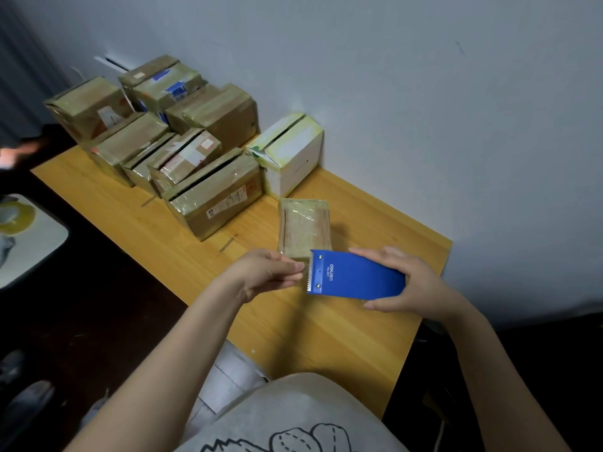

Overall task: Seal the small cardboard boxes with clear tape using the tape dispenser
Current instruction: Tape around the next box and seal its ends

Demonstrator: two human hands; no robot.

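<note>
The counter (326, 337) carries taped boxes (215, 194) at its far-left corner; one small box (303, 226), likely light and slick, lies toward the right edge; the right hand (414, 282) grips the stiff tape dispenser (355, 275) by its sides, fingers curled; the left hand (267, 272) pinches, seemingly, tape at its teeth.

Blue tape dispenser (357, 276), brown cardboard boxes (215, 194), white box (290, 154), yellow wooden table (342, 337).
</note>
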